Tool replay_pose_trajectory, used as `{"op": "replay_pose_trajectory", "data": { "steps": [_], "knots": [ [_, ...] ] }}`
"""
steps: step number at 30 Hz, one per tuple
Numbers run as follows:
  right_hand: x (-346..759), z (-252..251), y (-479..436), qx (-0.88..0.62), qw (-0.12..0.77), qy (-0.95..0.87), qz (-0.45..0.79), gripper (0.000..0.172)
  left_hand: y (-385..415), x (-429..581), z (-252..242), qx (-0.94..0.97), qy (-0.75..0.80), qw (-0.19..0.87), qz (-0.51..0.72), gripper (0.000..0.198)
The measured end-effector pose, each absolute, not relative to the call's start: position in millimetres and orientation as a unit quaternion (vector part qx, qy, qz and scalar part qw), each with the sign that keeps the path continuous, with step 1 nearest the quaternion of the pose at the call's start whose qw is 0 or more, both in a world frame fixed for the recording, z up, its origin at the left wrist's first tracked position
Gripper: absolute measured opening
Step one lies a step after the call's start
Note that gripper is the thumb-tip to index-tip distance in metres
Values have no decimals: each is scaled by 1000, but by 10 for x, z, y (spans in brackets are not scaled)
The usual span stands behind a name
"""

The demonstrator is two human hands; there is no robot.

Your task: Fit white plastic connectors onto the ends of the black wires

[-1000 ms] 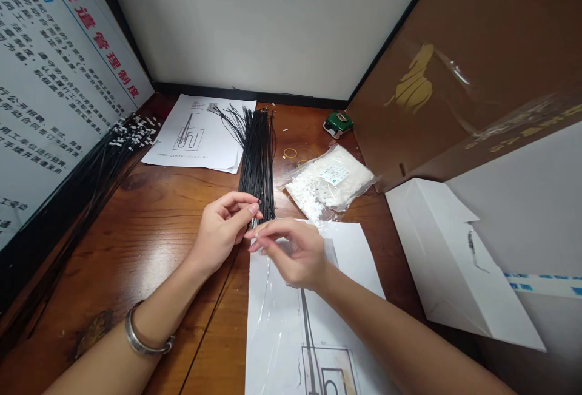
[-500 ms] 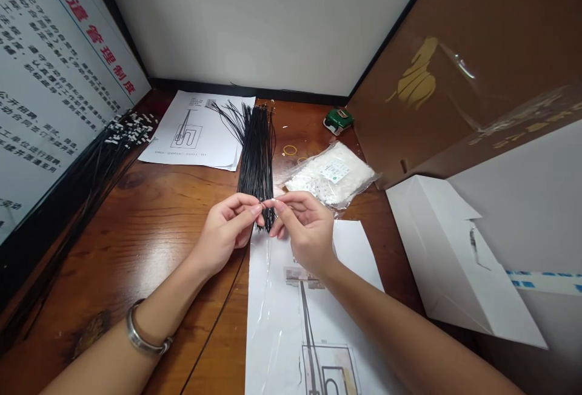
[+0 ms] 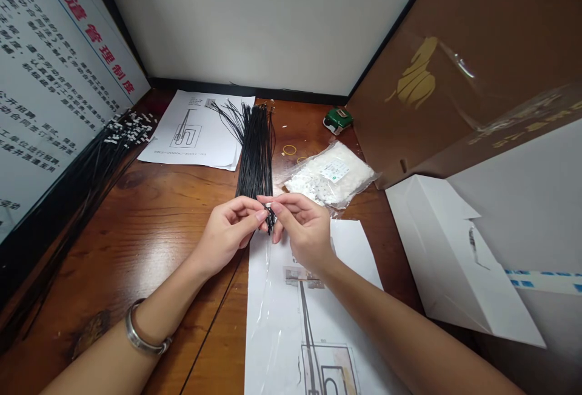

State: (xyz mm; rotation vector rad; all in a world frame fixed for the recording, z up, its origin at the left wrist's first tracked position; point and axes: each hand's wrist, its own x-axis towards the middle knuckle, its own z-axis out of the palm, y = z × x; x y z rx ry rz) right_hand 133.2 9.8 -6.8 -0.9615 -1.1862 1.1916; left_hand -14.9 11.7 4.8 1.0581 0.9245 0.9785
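Observation:
My left hand [image 3: 227,237] and my right hand [image 3: 302,228] meet fingertip to fingertip over the wooden table [image 3: 150,225]. The left pinches a thin black wire [image 3: 218,316] that trails down toward me. The right pinches a small white piece [image 3: 268,205] at the wire's tip. Just behind the fingers lies a bundle of black wires [image 3: 256,152]. A clear bag of small white parts [image 3: 330,178] sits to the right of the bundle.
A drawing sheet under clear film [image 3: 309,310] lies below my hands. Another drawing sheet [image 3: 197,131] lies at the back left. Finished black wires with white ends [image 3: 97,161] lie along the left board. A green object [image 3: 338,121], rubber bands [image 3: 290,151] and a white paper bag [image 3: 454,267] are on the right.
My right hand rose from the drawing sheet to meet my left hand's fingertips. The two hands now pinch together at the wire's end.

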Motion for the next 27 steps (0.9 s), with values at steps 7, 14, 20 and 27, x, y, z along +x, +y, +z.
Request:
{"op": "replay_pose_trajectory", "data": {
  "steps": [7, 14, 20, 27],
  "knots": [
    [1314, -90, 103, -387, 577, -498, 518, 6, 113, -156, 40, 451, 406, 663, 437, 22],
    [1317, -100, 94, -385, 564, -519, 515, 12, 113, -143, 50, 443, 410, 660, 448, 22],
    [1303, -110, 94, -380, 565, -512, 524, 11, 119, -153, 31, 431, 407, 666, 453, 21],
    [1307, -93, 91, -400, 566, -498, 521, 12, 120, -156, 33, 419, 405, 676, 451, 22]
  ]
}}
